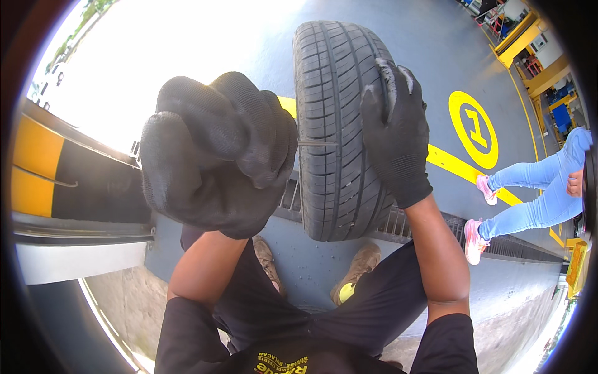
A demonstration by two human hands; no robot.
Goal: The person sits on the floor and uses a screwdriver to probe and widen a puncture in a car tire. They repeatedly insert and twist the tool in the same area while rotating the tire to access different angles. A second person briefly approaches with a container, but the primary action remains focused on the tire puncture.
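A black car tire (339,181) stands upright in front of me, its grooved tread facing me. My left hand (218,149), in a black knit work glove, is closed in a fist just left of the tread. From that fist a thin metal rod (319,144) reaches across to the tread, its tip at or in a groove; any handle is hidden inside the glove. My right hand (398,134), gloved alike, grips the tire's right shoulder, its fingers laid along the far upper side. Pale wear marks show on this glove's fingers.
Behind the tire a dark floor grating (398,224) crosses the grey floor, beside a yellow line (455,164). A person in light blue jeans (536,171) and pink shoes is at the right. A yellow-black striped barrier (81,177) runs along the left.
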